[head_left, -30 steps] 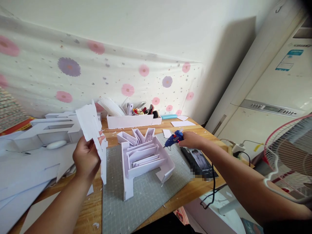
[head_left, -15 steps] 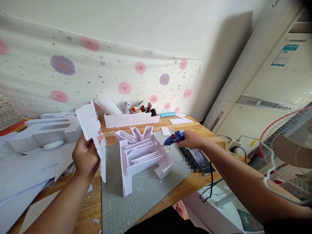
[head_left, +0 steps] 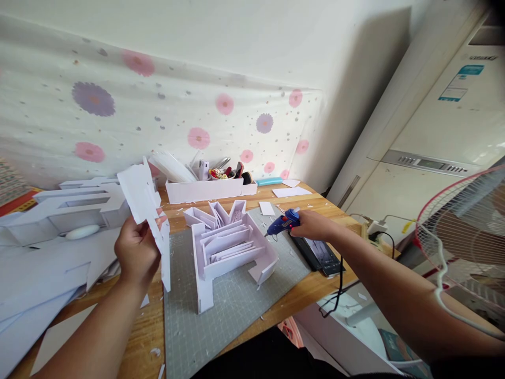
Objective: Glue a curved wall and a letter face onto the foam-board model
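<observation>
My left hand (head_left: 138, 247) is closed on a white foam-board piece (head_left: 138, 192), held upright above the mat's left edge. In my right hand (head_left: 311, 225) is a blue glue gun (head_left: 282, 222), its nozzle pointing left and down near the right side of a white board structure (head_left: 232, 266). That structure lies on the grey cutting mat (head_left: 236, 321) and has raised walls, with several thin strips standing inside it. The nozzle appears apart from the walls.
White board structures (head_left: 79, 210) and sheets (head_left: 47, 273) cover the table's left. A white organizer box (head_left: 203, 190) stands at the back. Right of the mat lies a dark tablet-like device (head_left: 325, 255); a fan (head_left: 469, 221) stands at far right.
The view has shifted slightly. Both hands keep their holds on the board piece and glue gun, with little other visible movement.
</observation>
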Motion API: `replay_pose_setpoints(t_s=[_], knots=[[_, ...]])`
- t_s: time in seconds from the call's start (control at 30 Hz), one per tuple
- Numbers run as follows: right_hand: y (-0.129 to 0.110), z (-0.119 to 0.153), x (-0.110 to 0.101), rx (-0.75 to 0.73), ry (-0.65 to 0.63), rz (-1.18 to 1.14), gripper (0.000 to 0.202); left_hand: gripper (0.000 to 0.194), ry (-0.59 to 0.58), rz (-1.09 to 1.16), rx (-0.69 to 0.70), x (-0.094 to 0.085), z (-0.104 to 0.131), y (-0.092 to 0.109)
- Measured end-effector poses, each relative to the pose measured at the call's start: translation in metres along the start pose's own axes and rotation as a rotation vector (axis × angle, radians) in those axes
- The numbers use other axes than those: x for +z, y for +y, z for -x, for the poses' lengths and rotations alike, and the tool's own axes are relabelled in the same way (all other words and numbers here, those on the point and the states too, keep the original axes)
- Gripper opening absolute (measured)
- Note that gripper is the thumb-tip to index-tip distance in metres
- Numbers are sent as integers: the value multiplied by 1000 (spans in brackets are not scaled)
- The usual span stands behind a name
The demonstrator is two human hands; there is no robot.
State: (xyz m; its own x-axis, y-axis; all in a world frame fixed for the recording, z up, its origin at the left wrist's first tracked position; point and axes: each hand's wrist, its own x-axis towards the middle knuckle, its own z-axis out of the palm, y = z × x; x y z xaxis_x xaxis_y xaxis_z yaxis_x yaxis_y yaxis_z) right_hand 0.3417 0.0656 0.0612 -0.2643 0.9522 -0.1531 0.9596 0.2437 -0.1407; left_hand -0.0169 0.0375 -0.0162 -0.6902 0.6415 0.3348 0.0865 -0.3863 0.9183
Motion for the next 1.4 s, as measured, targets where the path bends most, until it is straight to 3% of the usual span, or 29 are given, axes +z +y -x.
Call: replay_pose_setpoints(t_s=[0.63,1.1,1.4], knots=[[10,50,5,-29,-47,9,18,52,18,-31,1,3,5,7],[13,57,5,-4,-57,41,11,47,6,-5,2,3,3,1],[-5,60,8,-81,-99,31,8,40,0,24,5,5,6,8]])
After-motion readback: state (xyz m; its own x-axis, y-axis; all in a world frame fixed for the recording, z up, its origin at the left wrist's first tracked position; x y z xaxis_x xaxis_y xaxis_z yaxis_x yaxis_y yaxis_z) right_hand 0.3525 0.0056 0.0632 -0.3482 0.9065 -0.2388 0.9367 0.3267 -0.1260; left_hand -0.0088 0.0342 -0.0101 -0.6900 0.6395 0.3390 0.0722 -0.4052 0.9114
